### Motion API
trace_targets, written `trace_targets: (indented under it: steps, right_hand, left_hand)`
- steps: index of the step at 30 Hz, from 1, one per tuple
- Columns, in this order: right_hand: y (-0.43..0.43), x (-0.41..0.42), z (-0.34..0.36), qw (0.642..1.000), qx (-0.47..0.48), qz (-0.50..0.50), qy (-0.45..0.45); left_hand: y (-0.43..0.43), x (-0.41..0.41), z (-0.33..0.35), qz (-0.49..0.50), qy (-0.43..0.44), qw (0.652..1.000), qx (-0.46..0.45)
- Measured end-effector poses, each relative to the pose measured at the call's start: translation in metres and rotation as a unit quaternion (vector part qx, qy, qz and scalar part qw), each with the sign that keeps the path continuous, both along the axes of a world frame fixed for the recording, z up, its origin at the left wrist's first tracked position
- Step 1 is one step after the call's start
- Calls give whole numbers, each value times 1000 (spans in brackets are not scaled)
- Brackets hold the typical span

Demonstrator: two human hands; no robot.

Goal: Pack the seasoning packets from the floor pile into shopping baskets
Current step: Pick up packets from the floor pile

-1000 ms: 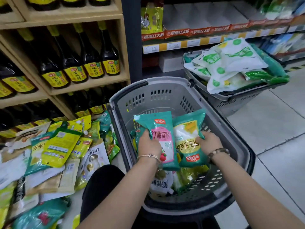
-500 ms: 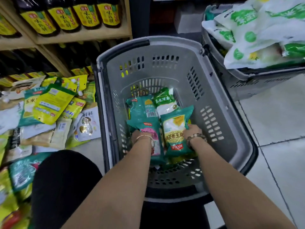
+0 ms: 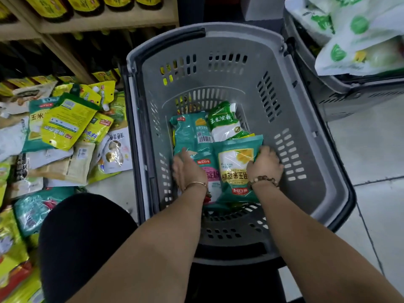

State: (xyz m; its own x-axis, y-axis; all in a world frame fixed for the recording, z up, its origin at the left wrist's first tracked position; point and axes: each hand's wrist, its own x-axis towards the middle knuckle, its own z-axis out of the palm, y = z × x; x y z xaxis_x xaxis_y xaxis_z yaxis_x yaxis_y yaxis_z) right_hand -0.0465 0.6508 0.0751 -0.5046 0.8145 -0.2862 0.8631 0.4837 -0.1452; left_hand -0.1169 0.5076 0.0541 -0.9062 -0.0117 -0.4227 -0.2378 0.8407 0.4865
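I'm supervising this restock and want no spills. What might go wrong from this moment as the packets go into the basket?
1. The flat teal plastic packet with the corn picture and the teal packet with the pink label lie overlapped on glossy packets below; they may slide crooked once the right hand lets go.
2. The neighbouring grey plastic basket is heaped above its rim with white-and-green bags; a bump might spill some.
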Motion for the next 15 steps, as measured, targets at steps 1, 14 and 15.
trace_targets:
  steps: [1, 14, 15]
  right_hand:
    - [-2, -1, -1, 997, 21, 65, 19]
    - [-3, 3, -46, 909, -147, 305, -244]
    - [-3, 1, -48, 907, -148, 306, -249]
  left_hand:
    - [3, 1, -3, -86, 34, 995, -22]
    - [6, 15, -50, -420, -161, 871, -199]
    - [5, 15, -53, -426, -163, 866, -204]
